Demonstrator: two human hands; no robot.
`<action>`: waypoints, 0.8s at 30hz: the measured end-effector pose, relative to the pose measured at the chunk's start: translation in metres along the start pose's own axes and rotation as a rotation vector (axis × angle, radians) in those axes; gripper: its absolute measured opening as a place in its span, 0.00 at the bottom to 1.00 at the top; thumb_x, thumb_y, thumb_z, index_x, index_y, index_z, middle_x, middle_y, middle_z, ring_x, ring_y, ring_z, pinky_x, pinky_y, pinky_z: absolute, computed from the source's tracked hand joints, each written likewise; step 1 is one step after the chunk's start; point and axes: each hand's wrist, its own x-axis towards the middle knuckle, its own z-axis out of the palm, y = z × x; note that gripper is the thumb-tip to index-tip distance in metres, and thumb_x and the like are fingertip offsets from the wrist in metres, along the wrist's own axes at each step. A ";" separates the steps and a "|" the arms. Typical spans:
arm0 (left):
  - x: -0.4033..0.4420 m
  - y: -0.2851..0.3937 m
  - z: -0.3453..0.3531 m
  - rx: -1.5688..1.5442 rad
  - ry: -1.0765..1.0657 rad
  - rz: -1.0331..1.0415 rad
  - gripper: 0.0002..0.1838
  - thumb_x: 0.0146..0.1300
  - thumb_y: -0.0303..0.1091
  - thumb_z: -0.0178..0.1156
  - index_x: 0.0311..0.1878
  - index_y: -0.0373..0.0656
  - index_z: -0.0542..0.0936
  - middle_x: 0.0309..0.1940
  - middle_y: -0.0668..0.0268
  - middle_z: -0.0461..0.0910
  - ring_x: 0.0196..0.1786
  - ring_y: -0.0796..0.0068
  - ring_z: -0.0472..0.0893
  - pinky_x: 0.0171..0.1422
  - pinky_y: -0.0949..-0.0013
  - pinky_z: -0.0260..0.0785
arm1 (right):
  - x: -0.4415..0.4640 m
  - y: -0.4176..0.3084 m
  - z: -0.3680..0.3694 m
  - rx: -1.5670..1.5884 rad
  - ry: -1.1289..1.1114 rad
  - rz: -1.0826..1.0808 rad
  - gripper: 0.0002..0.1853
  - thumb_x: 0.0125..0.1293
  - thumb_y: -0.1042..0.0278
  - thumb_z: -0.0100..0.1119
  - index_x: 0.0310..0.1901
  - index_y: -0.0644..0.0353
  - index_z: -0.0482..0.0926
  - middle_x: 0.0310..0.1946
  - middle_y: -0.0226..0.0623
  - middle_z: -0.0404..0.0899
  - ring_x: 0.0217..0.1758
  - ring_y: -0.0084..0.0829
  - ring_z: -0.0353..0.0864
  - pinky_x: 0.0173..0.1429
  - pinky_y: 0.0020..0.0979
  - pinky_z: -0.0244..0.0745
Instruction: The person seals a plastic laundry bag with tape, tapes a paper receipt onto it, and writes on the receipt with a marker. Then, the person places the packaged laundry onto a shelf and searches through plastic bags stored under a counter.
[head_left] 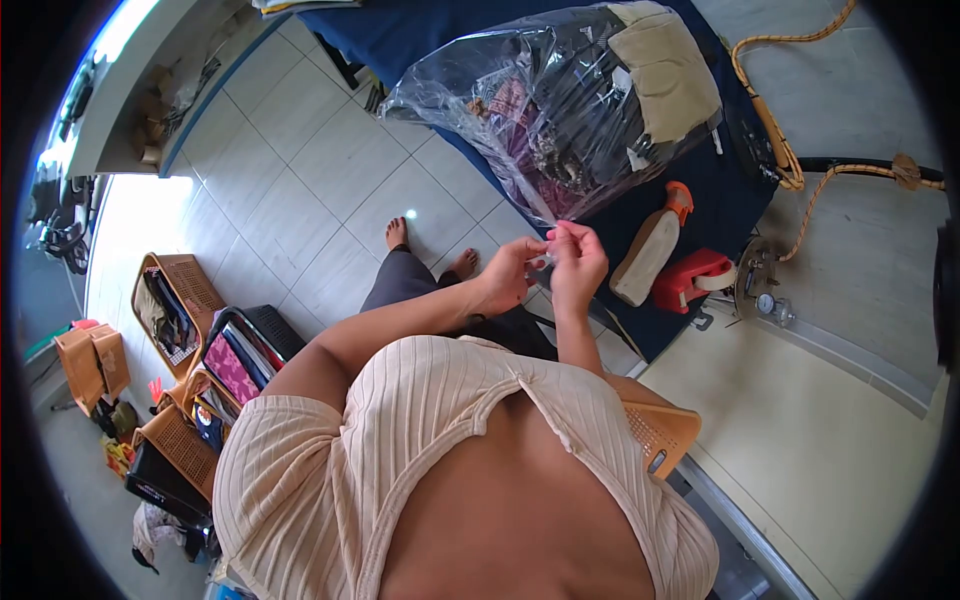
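A clear plastic bag (450, 85) with folded, patterned clothes inside lies on a dark blue cloth-covered table (625, 325). Its near corner is drawn to a point at my fingers. My right hand (577, 268) is closed in a pinch on that gathered corner. Right beside it, my left hand (508, 277) is pinched too, its fingertips meeting the right hand's at a bit of clear film. A folded beige cloth (665, 75) is at the bag's far right. Close to my right hand are a long whitish object with an orange end (645, 255) and a red tape dispenser (690, 282).
Orange plastic baskets (195, 290) holding cloth and folders stand on the tiled floor (330, 165) at left. A yellow rope-like hose (765, 115) runs along the right, near a pressure gauge (767, 303). Another orange basket (675, 430) is by my right side.
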 end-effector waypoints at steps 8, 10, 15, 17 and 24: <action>0.027 -0.009 -0.015 -0.025 -0.345 -0.087 0.19 0.70 0.41 0.52 0.63 0.50 0.74 0.54 0.72 0.79 0.64 0.79 0.71 0.71 0.58 0.50 | 0.021 0.026 -0.040 1.677 -0.332 0.991 0.05 0.70 0.80 0.48 0.43 0.74 0.70 0.29 0.43 0.73 0.23 0.22 0.73 0.24 0.18 0.68; 0.030 -0.009 -0.014 0.019 -0.339 -0.081 0.19 0.72 0.40 0.51 0.64 0.50 0.73 0.55 0.73 0.79 0.64 0.79 0.71 0.71 0.59 0.51 | 0.020 0.026 -0.041 1.690 -0.314 0.951 0.07 0.72 0.79 0.46 0.45 0.76 0.68 0.28 0.45 0.74 0.21 0.20 0.74 0.20 0.15 0.69; 0.034 -0.016 -0.012 0.157 -0.252 -0.039 0.18 0.74 0.36 0.50 0.64 0.50 0.73 0.54 0.75 0.79 0.62 0.82 0.71 0.68 0.62 0.54 | 0.016 0.039 -0.049 1.683 -0.334 0.903 0.07 0.74 0.78 0.44 0.46 0.74 0.67 0.28 0.47 0.74 0.17 0.19 0.74 0.17 0.11 0.70; 0.036 -0.023 -0.015 0.138 -0.246 -0.013 0.18 0.73 0.37 0.52 0.64 0.51 0.73 0.54 0.75 0.79 0.62 0.82 0.71 0.67 0.63 0.53 | 0.018 0.042 -0.053 1.688 -0.411 0.968 0.06 0.74 0.76 0.44 0.45 0.72 0.68 0.27 0.45 0.75 0.16 0.19 0.73 0.16 0.12 0.70; 0.035 -0.019 -0.016 0.120 -0.240 -0.071 0.19 0.69 0.43 0.56 0.62 0.56 0.77 0.56 0.80 0.76 0.64 0.83 0.65 0.66 0.63 0.48 | 0.016 0.041 -0.060 1.255 -0.508 0.862 0.06 0.73 0.72 0.49 0.45 0.65 0.72 0.21 0.32 0.75 0.10 0.14 0.61 0.13 0.16 0.53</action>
